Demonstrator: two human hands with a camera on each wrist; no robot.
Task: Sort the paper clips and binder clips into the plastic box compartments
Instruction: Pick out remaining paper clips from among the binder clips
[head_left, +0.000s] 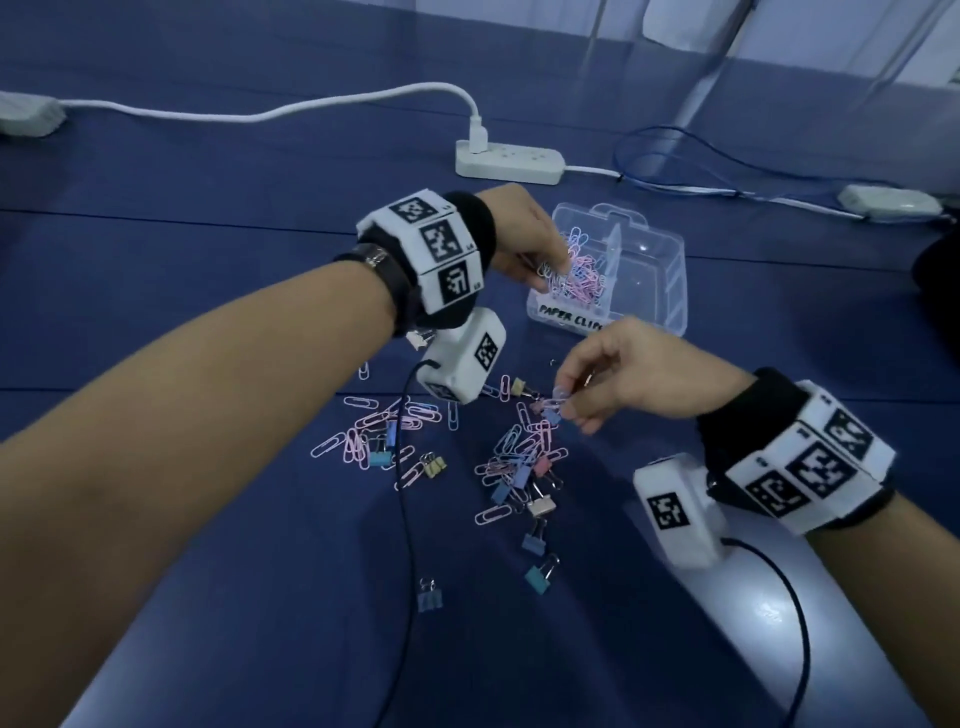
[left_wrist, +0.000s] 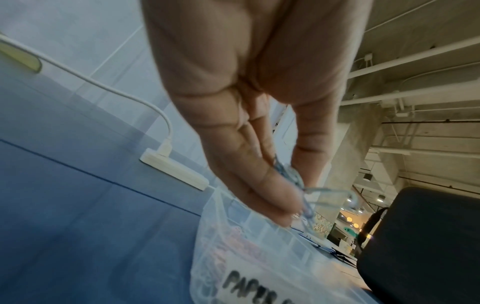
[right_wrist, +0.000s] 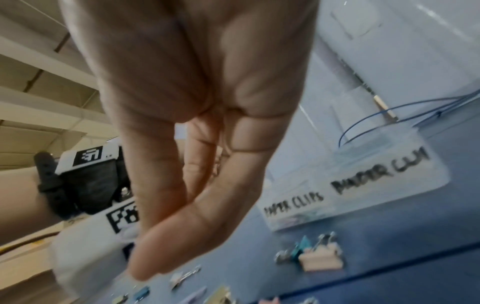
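Paper clips go from the blue table to the plastic box.
Head view: left hand (head_left: 524, 244) pinches paper clips (head_left: 551, 271) over the plastic box (head_left: 670, 291) at upper centre; right hand (head_left: 618, 379) pinches one clip (head_left: 556, 405) above the centre pile (head_left: 519, 457). Left wrist view: fingers (left_wrist: 262, 181) clamp blue clips (left_wrist: 298, 185) at centre. Right wrist view: fingertips together, clip hidden.

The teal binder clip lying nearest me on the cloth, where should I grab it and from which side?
Pinch the teal binder clip across its coloured body from above, one finger on each flat side. It lies alone on the blue cloth with its wire handles pointing away from you, so the body end is free.
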